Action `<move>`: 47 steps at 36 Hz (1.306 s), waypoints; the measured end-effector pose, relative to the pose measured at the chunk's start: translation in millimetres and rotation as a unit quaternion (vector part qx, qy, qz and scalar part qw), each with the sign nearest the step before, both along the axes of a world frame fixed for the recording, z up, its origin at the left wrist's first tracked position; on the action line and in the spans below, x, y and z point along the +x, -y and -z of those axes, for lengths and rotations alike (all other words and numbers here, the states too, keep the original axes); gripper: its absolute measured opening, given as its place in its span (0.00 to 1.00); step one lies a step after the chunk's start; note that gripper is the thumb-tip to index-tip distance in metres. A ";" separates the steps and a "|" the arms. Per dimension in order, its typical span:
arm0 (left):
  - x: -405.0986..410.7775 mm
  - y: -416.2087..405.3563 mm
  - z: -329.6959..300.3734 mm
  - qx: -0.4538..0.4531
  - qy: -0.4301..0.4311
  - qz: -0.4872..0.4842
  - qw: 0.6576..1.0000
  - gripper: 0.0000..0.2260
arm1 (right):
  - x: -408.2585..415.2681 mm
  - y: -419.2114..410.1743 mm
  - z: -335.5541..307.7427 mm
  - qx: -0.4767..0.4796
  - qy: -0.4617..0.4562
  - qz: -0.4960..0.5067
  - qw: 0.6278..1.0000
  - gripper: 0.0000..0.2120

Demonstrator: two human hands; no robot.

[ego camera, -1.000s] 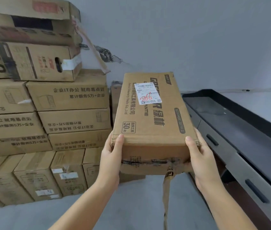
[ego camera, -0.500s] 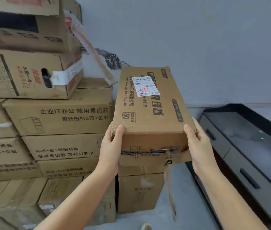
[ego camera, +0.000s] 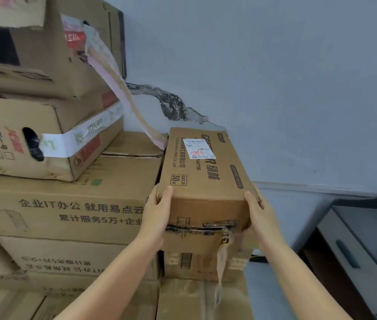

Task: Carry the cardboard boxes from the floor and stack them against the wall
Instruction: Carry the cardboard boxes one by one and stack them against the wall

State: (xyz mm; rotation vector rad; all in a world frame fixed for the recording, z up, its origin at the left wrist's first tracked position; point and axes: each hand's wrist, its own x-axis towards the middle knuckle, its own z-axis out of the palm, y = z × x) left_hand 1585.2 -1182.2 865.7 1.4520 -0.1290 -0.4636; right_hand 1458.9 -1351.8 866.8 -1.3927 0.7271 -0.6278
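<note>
Against the pale grey wall (ego camera: pixel 275 77) stands a tall stack of brown cardboard cartons (ego camera: pixel 67 204), printed with dark lettering, its upper boxes torn and trailing tape. To the right of the stack is a shorter column of plain brown cartons (ego camera: pixel 201 294), and the gap above that column looks to be the spot that matters.

The long brown cardboard box with a white shipping label (ego camera: pixel 206 172) is held just above that column, its left side close against the big stack. Its long axis runs straight away from the person toward the wall, the far end near or at the wall; I cannot tell if it touches. Whether its underside already rests on the carton below is hidden too.

Both arms reach forward, about equally extended. The left hand (ego camera: pixel 157 213) clasps the near left corner, thumb on top. The right hand (ego camera: pixel 260 213) clasps the near right corner likewise, its fingers out of sight round the side.

A loose strip of torn tape (ego camera: pixel 221 269) dangles from the near end. I'd judge the box only needs lowering and sliding forward.
</note>
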 end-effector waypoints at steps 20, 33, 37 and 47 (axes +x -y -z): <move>61.3 27.7 -13.2 0.116 0.079 0.061 0.988 0.24 | 46.6 30.0 2.1 -0.064 -0.047 0.003 0.997 0.24; 12.3 -49.3 -6.3 0.056 0.243 0.096 0.964 0.18 | -41.3 -15.3 13.3 -0.176 -0.048 0.003 0.983 0.33; -2.2 -81.1 20.5 0.072 0.225 0.147 0.961 0.18 | -74.8 -63.7 44.5 -0.126 -0.044 0.011 0.991 0.29; -13.4 -186.7 81.4 0.128 0.118 0.310 0.935 0.19 | -139.4 -244.9 115.9 0.019 -0.093 0.211 0.973 0.45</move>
